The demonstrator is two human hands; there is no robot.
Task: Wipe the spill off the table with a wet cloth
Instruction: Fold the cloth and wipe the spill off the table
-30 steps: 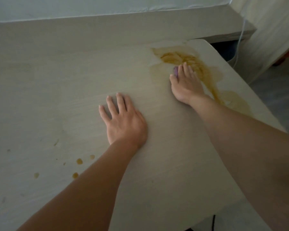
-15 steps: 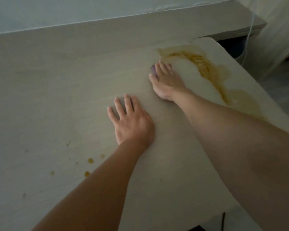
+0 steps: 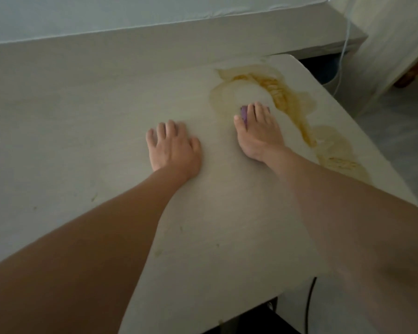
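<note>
- Both hands are down on the pale table [image 3: 87, 131], bare forearms reaching in from the near edge.
- Left hand [image 3: 173, 147] lies flat, palm down, fingers straight and slightly spread, thumb out to the side; it holds nothing and simply rests on the wood-grain top.
- Right hand [image 3: 257, 131] lies palm down over a small purple cloth [image 3: 244, 115], fingers stretched forward and close together, pressing it to the surface; only a sliver of purple shows, between thumb and forefinger and just past the fingertips.
- That cloth sits at the inner edge of the spill [image 3: 280, 97], a yellow-brown smear running from the far right corner of the table down along its right side.
- Just ahead of the right fingertips a paler patch shows inside the smear, ringed by a thin wet outline.
- Thicker, darker streaks lie to the right of the hand, and a wider thin puddle [image 3: 338, 155] spreads nearer the right edge.
- A few tiny specks dot the top near the left forearm.
- Behind the table stands a light-coloured ledge [image 3: 155, 42] against the wall.
- A thin white cord [image 3: 345, 37] hangs at the far right, and a dark cable [image 3: 310, 307] drops below the near edge.
</note>
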